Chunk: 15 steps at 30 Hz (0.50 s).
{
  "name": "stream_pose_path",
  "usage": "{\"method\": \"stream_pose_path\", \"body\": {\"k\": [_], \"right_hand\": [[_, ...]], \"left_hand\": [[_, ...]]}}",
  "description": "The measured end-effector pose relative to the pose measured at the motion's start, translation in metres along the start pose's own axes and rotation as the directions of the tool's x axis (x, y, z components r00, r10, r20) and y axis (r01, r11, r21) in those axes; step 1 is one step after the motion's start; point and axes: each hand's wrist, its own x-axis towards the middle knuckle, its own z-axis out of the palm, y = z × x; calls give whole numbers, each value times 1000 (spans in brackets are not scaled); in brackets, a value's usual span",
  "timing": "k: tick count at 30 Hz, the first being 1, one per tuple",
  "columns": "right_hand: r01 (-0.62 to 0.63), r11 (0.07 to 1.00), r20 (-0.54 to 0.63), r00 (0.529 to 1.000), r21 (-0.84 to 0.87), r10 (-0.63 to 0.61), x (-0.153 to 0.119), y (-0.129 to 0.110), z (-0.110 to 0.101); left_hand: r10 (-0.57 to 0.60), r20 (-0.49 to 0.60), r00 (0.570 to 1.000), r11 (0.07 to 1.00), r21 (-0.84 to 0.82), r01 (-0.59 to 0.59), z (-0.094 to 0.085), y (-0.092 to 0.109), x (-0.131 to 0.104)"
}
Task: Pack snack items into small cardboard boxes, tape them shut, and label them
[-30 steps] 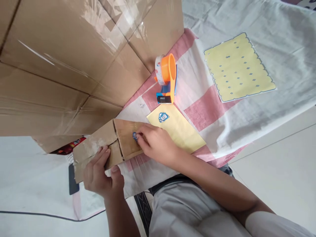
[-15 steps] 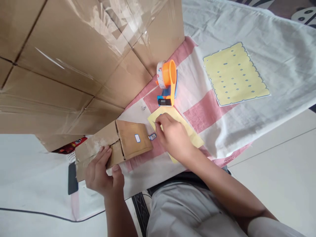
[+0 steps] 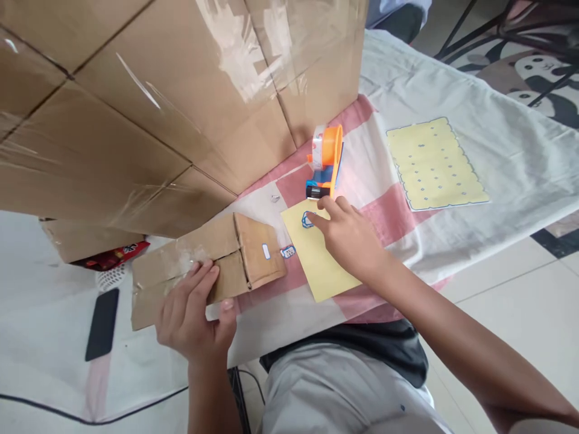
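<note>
My left hand (image 3: 194, 310) rests with spread fingers on a small cardboard box (image 3: 228, 259), holding nothing. A small white sticker (image 3: 266, 251) with a blue edge is on the box's end flap. Beside that flap lies a little printed cutout (image 3: 288, 251). Over a plain yellow sheet (image 3: 328, 277), my right hand (image 3: 348, 232) touches a small blue-edged cutout (image 3: 308, 219) with a fingertip, its fingers apart. Just beyond the sheet stands an orange tape dispenser (image 3: 333, 150) with a roll of tape.
Large taped cardboard boxes (image 3: 181, 108) rise at the back left. A yellow patterned sheet (image 3: 436, 166) lies at the right on the cloth. A black phone (image 3: 102, 324) lies at the left, near a red packet (image 3: 111, 255). Part of a person (image 3: 398, 21) shows at the top.
The view has shifted. My right hand has opened from a pinch and moved onto the blue-edged cutout, now more exposed on the yellow sheet. My left hand stays on the box.
</note>
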Motion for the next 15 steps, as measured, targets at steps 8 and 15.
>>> {"method": "stream_pose_path", "body": {"k": [8,15], "right_hand": [[137,959,176,967,246,-183,10,-39,18],[104,957,188,969,270,-159,17,-40,27]], "left_hand": [[-9,-10,1000,1000,17,9,-2,0,-4],[6,-36,999,1000,18,-5,-2,0,-7]]}}
